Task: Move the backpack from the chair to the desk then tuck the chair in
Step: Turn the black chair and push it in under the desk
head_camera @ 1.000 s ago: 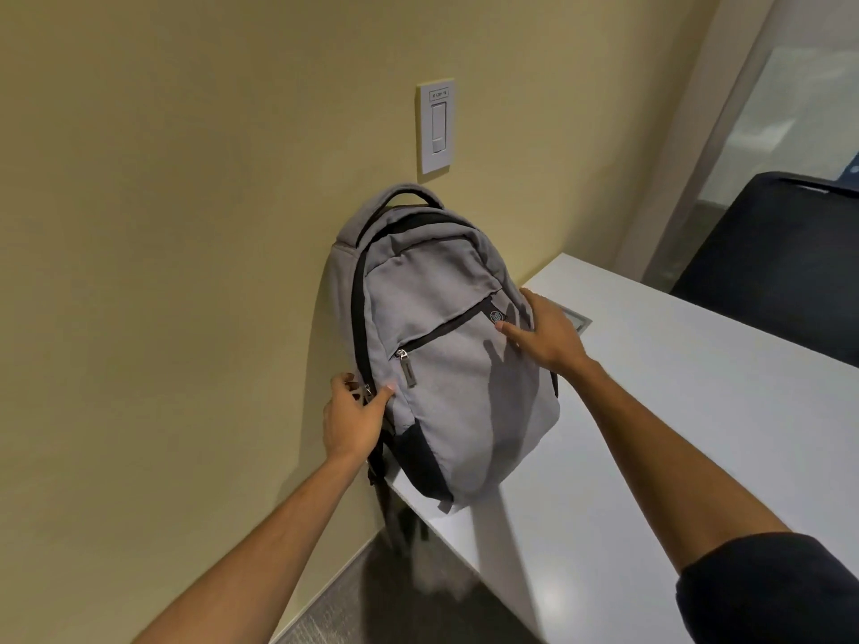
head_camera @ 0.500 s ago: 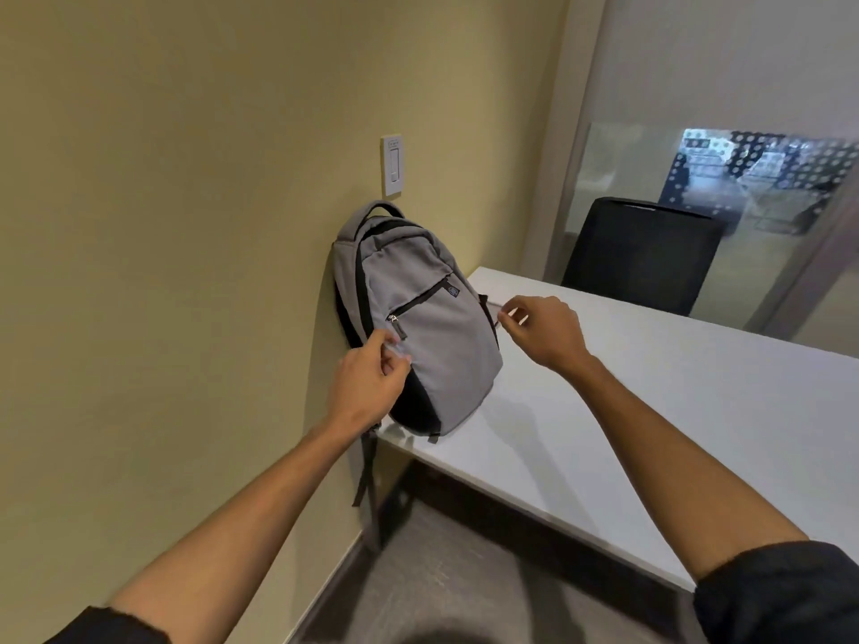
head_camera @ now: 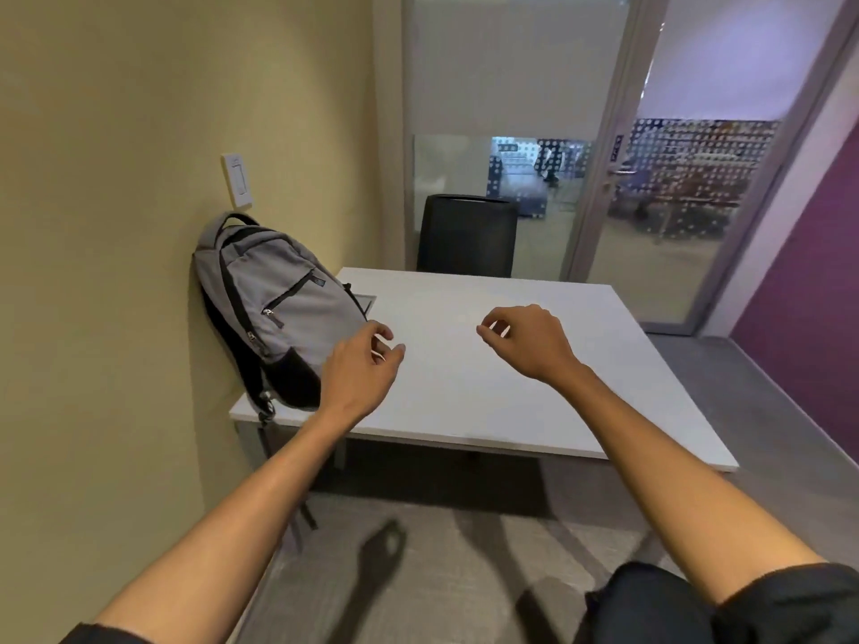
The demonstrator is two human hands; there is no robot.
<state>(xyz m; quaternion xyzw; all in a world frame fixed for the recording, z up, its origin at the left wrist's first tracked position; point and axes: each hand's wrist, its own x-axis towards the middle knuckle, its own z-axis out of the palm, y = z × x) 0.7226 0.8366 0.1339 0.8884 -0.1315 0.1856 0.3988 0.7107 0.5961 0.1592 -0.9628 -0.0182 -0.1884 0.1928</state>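
White desk (head_camera: 511, 364) bearing grey backpack (head_camera: 283, 309), apparently upright

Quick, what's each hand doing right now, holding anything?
Left hand: empty, fingers loosely curled, above the desk beside the backpack.
Right hand: empty, fingers loosely curled, above the desk.

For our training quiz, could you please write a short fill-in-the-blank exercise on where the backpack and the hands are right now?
1. The grey fabric backpack stands on the white rectangular ____.
2. Its back leans against the yellow ____.
3. Left hand and right hand hold ____.
4. The black chair stands at the table's ____ side.

Missing words: desk; wall; nothing; far
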